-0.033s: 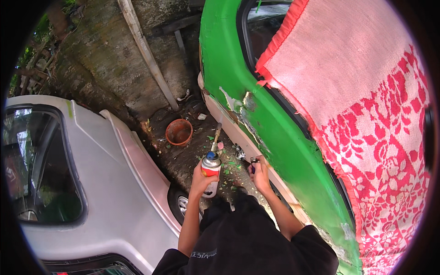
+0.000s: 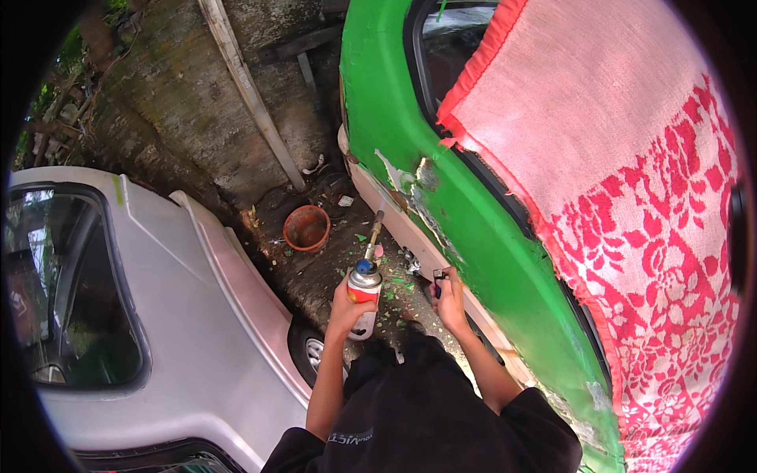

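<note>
My left hand [image 2: 345,312] is wrapped round a gas canister [image 2: 363,303] with a silver top and red and white sides. A blow torch head [image 2: 374,234] with a blue knob and a metal nozzle is fitted on it, its nozzle pointing away from me. I cannot make out a flame at its tip. In my right hand [image 2: 450,301] I grip a small dark lighter [image 2: 438,281] with a metal top, held upright to the right of the canister. Beyond both hands, the green car [image 2: 489,201] has a patch of peeled paint [image 2: 414,183].
A silver car [image 2: 205,331] stands close on my left. A patterned red and pink blanket [image 2: 623,197] covers much of the green car. On the littered ground sits a terracotta pot [image 2: 307,229]. Behind it a wooden plank [image 2: 251,91] leans by the stained wall [image 2: 181,102].
My right hand has shifted very slightly, and the lighter stands a little more upright. My left hand and the canister look almost the same.
</note>
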Motion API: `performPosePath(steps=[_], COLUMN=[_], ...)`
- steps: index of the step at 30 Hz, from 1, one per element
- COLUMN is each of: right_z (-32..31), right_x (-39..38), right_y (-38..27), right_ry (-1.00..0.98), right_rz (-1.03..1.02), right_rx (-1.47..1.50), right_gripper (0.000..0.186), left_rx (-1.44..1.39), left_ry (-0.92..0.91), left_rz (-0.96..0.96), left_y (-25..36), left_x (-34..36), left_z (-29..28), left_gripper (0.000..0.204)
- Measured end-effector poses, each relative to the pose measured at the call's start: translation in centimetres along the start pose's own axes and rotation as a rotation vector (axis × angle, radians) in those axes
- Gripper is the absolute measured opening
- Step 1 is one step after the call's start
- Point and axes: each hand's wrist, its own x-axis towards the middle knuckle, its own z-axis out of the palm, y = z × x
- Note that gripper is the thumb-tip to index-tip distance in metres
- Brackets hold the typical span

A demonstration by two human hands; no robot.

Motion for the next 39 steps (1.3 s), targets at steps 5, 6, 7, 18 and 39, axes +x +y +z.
performPosePath(steps=[5, 6, 7, 18, 39], right_z=[-0.7, -0.7, -0.8, -1.3, -1.8], right_x=[0.1, 0.3, 0.3, 1.5, 2.0], right_y=[-1.8, -2.4, -3.0, -2.4, -3.9], right_ry=[0.105, 0.108, 0.121, 0.187, 0.129], right_rz=[-0.080, -0.102, -0.116, -0.334, -0.223], right_rx=[0.114, 0.125, 0.136, -0.025, -0.051], right_gripper=[0.017, 0.016, 0.016, 0.015, 0.020], left_rx=[-0.032, -0.028, -0.016, 0.012, 0.113], left_ry=[-0.106, -0.113, -0.122, -0.065, -0.031], left_rz=[-0.046, -0.054, -0.053, -0.025, 0.047], left_y=[-0.7, -0.6, -0.5, 1.3, 1.9], left_x=[2.0, 2.3, 2.5, 3.0, 3.7], left_z=[1.1, 1.3, 1.4, 3.0, 4.7], left_gripper=[0.053, 0.053, 0.053, 0.051, 0.050])
